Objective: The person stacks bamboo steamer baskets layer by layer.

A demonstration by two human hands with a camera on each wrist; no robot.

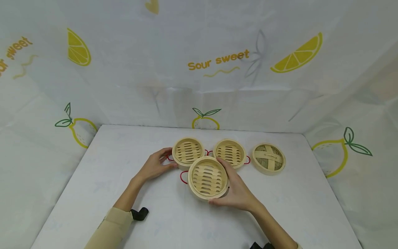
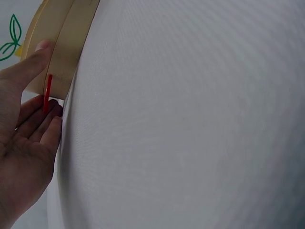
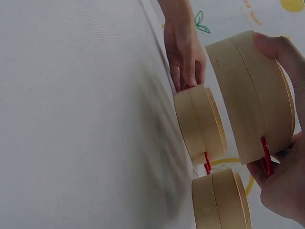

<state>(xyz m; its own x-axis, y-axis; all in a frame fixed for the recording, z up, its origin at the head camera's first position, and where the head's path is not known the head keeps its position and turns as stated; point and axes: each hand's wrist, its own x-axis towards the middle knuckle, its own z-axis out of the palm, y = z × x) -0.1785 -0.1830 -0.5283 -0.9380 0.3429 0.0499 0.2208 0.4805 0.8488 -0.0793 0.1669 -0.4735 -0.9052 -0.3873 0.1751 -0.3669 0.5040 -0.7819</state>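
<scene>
One steamer [image 1: 207, 178] in R hand [image 1: 235, 192], prob. clear of table [image 1: 180, 221].

Head view: some fingers of right hand [image 1: 237, 191] hidden behind raised steamer basket [image 1: 207, 178]; left sleeve [image 1: 109, 227] cut by bottom edge.

Pale sheeting [image 1: 124, 72] printed with lemons [image 1: 206, 123] rises beyond the left, far and right edges of a white table [image 1: 174, 224].

Pale round bamboo steamer [image 1: 207, 180], red-handled, slotted inside, held aloft, matching second steamer [image 1: 188, 152] upright just behind
</scene>
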